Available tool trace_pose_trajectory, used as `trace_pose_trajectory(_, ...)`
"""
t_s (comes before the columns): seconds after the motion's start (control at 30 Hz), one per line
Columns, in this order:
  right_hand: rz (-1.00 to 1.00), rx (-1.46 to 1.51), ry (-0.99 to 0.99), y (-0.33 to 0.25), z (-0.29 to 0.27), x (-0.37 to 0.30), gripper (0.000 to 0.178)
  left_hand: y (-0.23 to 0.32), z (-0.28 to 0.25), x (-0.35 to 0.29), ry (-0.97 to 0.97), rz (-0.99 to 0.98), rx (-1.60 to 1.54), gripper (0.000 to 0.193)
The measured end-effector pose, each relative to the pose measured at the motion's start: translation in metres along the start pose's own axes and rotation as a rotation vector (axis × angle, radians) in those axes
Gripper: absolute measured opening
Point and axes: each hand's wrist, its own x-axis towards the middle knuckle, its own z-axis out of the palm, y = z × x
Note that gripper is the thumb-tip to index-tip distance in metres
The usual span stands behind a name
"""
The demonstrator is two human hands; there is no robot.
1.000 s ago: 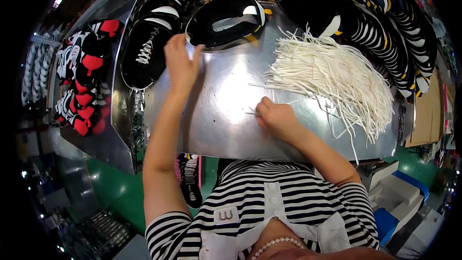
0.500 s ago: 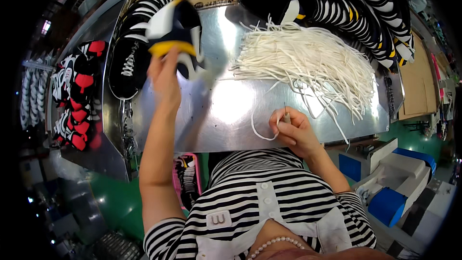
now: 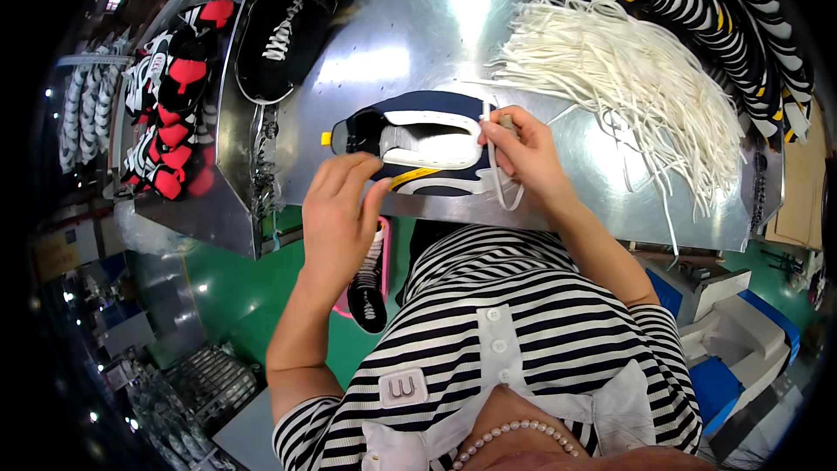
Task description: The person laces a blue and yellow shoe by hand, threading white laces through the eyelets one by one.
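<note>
A navy shoe upper with white eyelet strips and yellow trim lies on the metal table in front of me, its opening facing up. My left hand is at the upper's near edge, thumb and fingertips gripping it beside the collar. At the other end, my right hand pinches a white shoelace against the front of the lacing opening. The lace hangs in a loop below those fingers. A small, light-handled tool is also tucked in the right hand; its tip cannot be made out.
A heap of white shoelaces covers the table's right side. Nested black-and-white uppers are stacked behind it. Laced black shoe uppers line the left edge, with red-and-black ones beyond. A pink basket holding uppers stands below the table.
My left hand has brought the upper down from the back left and laid it before me. My right hand has moved the lace up to its front.
</note>
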Motion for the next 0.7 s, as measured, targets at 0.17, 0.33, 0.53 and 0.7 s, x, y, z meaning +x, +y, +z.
trace_pose_trajectory(0.17,-0.034,-0.178,-0.008,0.018,0.02,0.017,0.017,-0.067,0.056,0.029,-0.636,-0.408,-0.446,0.058)
trace_pose_trajectory(0.33,-0.192,-0.206,0.11,0.025,0.008,0.019,0.026,-0.031,0.052,0.078,-0.959,-0.704,-1.156,0.081)
trace_pose_trajectory(0.53,-0.329,-0.056,0.052,0.015,0.013,0.014,0.027,-0.02,0.098,0.045,-0.464,-0.804,-1.785,0.052)
trace_pose_trajectory(0.7,-0.338,-0.079,0.045,0.003,0.005,0.004,0.028,0.009,0.09,0.035,-0.167,-0.876,-1.71,0.038)
